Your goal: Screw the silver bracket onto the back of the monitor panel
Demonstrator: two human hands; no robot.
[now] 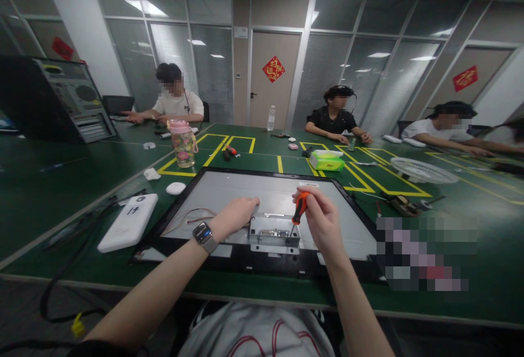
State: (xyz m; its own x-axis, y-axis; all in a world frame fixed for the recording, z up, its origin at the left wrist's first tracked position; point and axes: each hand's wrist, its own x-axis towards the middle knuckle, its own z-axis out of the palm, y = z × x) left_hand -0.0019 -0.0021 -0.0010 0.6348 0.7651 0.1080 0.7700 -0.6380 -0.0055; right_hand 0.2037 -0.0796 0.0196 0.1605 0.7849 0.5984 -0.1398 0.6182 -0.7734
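An orange-and-black screwdriver (301,207) is gripped in my right hand (323,219), its shaft pointing down into a small metal bracket (275,248). The tip meets the right part of the bracket, but its exact contact is too small to make out. My left hand (235,216), with a watch (203,235) on the wrist, has its fingers curled at the bracket's left back corner; the fingertips are partly hidden. Beneath both hands lies a flat display panel (241,185) with a grey back and black frame. Thin wires (196,218) run across its left side.
Left of the panel are a white phone-shaped device (129,222), a white oval case (176,188), black cables (84,237) and a pink-lidded bottle (183,147). Beyond it are a green tissue pack (326,160) and another screwdriver (230,152). A computer case (77,100) stands far left. Several people sit opposite.
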